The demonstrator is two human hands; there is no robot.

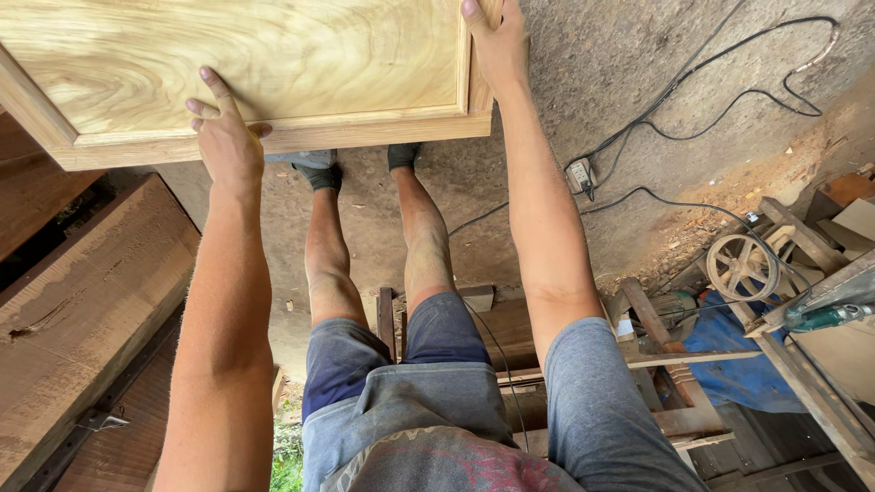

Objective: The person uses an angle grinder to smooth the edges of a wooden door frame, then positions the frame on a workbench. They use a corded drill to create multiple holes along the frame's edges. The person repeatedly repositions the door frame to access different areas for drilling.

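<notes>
A light wooden panel [273, 64] with a raised frame fills the upper left, above a concrete floor. My left hand [225, 138] lies on its near frame rail, fingers spread on top and thumb along the edge. My right hand [497, 41] grips the panel's right frame rail near the corner, fingers wrapped over the edge. Both arms reach straight out from my body. My legs and feet in dark socks [321, 173] stand just under the panel's near edge.
Dark thick planks [82, 301] lie at the left. Black cables [711, 73] and a power strip [580, 175] run over the floor at the right. Further right are a pulley wheel [740, 266], blue cloth [729, 355], a green tool [825, 317] and wooden frames [674, 364].
</notes>
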